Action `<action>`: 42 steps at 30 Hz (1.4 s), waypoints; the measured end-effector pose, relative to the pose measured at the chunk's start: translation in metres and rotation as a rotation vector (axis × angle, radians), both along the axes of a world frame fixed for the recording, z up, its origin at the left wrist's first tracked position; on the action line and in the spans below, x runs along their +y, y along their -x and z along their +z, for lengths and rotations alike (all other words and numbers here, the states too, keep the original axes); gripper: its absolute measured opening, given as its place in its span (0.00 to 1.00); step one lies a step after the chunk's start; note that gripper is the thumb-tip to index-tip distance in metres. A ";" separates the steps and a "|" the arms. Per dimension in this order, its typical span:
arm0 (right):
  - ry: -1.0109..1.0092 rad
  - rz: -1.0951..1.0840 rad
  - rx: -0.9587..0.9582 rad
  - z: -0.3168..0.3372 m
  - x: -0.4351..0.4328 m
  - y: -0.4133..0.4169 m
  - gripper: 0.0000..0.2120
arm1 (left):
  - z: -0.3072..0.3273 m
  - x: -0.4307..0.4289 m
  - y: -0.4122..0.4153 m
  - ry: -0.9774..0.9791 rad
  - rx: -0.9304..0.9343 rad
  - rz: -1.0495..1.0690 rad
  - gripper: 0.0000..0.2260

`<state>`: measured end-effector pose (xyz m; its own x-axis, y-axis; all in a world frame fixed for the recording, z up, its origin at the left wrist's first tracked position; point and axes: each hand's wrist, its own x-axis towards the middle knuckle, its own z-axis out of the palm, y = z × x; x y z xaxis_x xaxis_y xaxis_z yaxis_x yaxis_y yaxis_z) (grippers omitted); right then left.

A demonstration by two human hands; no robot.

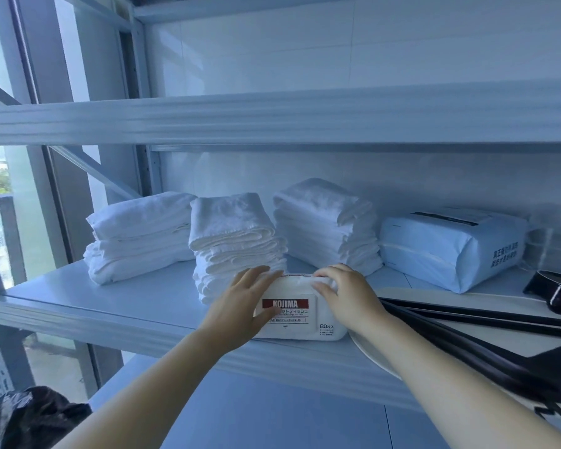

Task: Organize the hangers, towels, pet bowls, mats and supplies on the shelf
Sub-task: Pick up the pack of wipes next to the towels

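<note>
A person's left hand [240, 303] and right hand [344, 296] bracket a wipes pack [293, 322] at the front edge of the shelf [78, 306]: left fingers [259, 276] spread nearly straight against its end, right fingers [329, 277] curled over its top corner. Folded towels [234, 241] stand just beyond the fingertips. The supplies-placing step appears under way; squaring the pack next likely calls for a gentle push inward.

On the shelf [94, 296], three stacks of towels stand in a row at the back: left [136, 234], middle [234, 231], right [324, 222]. The pack of wipes [300, 322] sits at the front edge, against the middle stack, between my left hand [240, 303] and right hand [344, 296]. A wrapped package [450, 247] lies right of the towels, a bowl [554, 291] beyond it, and hangers [518, 374] in front.
</note>
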<state>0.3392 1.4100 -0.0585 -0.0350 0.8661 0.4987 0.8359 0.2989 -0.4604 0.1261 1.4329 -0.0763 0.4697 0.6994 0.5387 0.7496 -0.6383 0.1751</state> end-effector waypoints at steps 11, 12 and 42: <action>0.088 0.037 -0.198 0.003 0.009 0.004 0.23 | -0.010 0.012 0.004 0.085 0.144 -0.059 0.39; 0.094 0.052 -0.218 0.002 0.008 0.006 0.27 | -0.009 0.013 0.005 0.084 0.161 -0.060 0.40; 0.279 0.128 -0.205 -0.018 -0.007 0.002 0.31 | -0.027 0.014 0.007 0.178 0.149 -0.122 0.24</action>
